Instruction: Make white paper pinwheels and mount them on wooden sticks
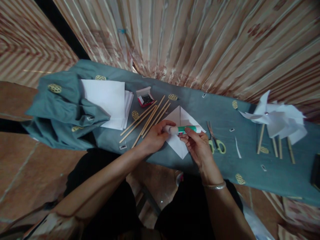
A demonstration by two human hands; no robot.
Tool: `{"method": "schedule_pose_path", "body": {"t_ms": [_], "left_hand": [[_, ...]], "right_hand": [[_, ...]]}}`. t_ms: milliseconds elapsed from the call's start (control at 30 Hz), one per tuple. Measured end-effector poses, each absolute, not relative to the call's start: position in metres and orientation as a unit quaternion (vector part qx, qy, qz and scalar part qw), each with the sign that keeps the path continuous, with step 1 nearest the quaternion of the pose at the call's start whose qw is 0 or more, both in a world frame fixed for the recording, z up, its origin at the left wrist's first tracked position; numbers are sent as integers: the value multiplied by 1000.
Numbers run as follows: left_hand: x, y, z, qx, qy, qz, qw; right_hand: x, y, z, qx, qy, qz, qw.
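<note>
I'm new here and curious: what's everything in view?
Tube: one, green-white, in both hands
Paper square: one, white, under tube
Sheets: one stack, white, left
Sticks: several, tan, beside sheets
Box: one, red-white, beyond sticks
Scissors: one, green-handled, near paper square
Strip: one, white, past scissors
Pinwheels: several, white, far right
Object: one, black, right edge
Cloth: one, teal, beneath
Curtains: uncounted, pinkish, behind
Trousers: one pair, black, below
Bracelet: one, silver, right wrist
Left hand, right hand: two, bare, on tube

That cylindrical tube (188, 129) is green and white, the creased paper square (175, 144) white, the looped scissor handles (224, 149) lime-green, the grey-teal fabric tablecloth (250, 166) scattered with dark-flecked yellow ovals (172, 97).
</note>
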State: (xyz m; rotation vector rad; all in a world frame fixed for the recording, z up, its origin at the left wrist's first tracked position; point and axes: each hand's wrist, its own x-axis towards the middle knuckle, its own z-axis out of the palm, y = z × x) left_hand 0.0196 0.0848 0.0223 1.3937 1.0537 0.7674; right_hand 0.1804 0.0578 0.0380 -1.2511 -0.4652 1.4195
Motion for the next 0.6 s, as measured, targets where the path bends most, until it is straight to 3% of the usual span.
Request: {"method": "schedule_pose_path", "body": {"t_ms": [267,600], "left_hand": [[20,85,18,596,439,338,581],[20,84,13,646,426,368,515]], "right_hand": [[179,59,39,-539,-199,594,564],[179,60,36,-552,-207,567,576]]}}
